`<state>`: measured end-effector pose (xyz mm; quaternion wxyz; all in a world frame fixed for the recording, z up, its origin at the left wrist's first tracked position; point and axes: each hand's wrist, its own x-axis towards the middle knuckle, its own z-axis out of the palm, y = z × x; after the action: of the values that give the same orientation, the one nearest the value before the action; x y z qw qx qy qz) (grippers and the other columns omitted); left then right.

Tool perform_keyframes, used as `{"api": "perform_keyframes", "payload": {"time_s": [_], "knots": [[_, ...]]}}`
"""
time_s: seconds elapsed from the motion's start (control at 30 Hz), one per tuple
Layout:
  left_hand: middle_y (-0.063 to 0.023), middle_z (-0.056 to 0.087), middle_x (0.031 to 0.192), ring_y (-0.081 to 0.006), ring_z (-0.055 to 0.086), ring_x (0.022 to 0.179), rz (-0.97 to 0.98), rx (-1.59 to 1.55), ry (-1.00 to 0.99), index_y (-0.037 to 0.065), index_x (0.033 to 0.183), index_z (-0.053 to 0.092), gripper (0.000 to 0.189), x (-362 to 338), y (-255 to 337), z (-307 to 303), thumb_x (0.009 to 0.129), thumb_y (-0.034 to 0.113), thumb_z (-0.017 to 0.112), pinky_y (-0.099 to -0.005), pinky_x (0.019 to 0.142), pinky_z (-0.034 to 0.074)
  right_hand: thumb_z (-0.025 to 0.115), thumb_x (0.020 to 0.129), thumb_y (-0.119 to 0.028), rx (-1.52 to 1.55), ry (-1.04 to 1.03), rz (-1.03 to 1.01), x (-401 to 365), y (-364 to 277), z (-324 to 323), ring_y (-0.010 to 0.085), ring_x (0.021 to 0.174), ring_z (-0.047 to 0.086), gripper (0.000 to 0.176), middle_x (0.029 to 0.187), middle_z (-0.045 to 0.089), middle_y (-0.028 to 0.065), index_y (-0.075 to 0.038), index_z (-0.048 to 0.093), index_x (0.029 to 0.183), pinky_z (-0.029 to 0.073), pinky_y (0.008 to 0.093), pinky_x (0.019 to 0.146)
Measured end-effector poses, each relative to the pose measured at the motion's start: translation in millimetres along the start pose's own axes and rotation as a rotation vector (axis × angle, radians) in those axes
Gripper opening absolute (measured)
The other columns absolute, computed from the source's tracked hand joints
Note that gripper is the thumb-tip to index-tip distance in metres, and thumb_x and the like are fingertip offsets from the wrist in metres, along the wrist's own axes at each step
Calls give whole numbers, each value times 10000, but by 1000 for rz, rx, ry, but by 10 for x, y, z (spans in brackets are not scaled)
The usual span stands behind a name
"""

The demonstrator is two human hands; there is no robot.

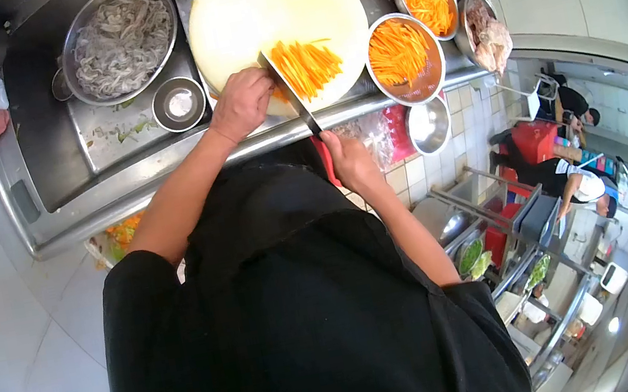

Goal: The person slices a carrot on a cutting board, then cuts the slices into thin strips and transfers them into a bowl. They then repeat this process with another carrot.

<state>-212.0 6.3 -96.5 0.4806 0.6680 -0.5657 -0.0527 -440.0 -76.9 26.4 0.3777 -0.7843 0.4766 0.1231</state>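
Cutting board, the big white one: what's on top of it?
Carrot strips in a pile, a knife blade beside them, and the left hand at the board's near edge. Anything under that hand is covered.

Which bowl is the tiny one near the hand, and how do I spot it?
Find the big round white board on the steel counter. Just left of it, beside the left hand, sits the small bowl. It is the littlest bowl there, shiny with no noodles or carrots inside, unlike the big noodle bowl behind it.
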Motion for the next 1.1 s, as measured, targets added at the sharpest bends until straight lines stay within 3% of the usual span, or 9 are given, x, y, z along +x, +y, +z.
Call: {"api": "perform_keyframes", "payload": {"time_s": [0.2,0.4,0.6,0.9,1.0,1.1], "knots": [[-133,697,1036,-333,675,998,32,-7,5,23,971,701,86,5,-61,-31,897,59,724,-427,880,512,437,1101,-522,61,-94,89,59,-90,-95,546,1053,644,646,992,675,379,51,728,1032,497,571,906],[-123,707,1052,-326,675,1008,19,33,-5,27,977,705,94,1,-58,-19,890,58,725,-426,886,509,436,1100,-527,84,59,-25,-149,-70,-44,549,1015,649,650,996,663,385,61,708,1053,483,578,893],[-130,719,1066,-340,682,1004,-9,19,10,18,986,711,106,-23,-78,-18,882,37,718,-427,899,526,406,1103,-542,-1,-87,25,47,-115,-106,540,1077,643,652,1040,684,365,22,733,1114,497,561,939],[-116,698,1000,-318,680,974,38,12,50,38,981,721,105,-3,-77,-23,879,46,703,-420,875,525,417,1103,-538,-3,-71,12,56,-63,-54,541,1064,645,654,1024,679,375,37,728,1114,491,566,931],[-113,704,1005,-315,680,980,39,65,43,39,981,727,112,3,-51,-39,871,43,708,-418,878,526,440,1102,-538,44,44,-85,-43,-12,-68,529,876,652,652,841,660,337,49,699,984,486,548,821],[-130,727,1031,-327,690,999,65,62,0,23,1000,734,133,-8,-63,-51,868,32,732,-418,890,536,441,1104,-528,36,73,-78,-150,-64,-75,540,875,649,640,831,658,335,44,701,981,479,563,815]]}}
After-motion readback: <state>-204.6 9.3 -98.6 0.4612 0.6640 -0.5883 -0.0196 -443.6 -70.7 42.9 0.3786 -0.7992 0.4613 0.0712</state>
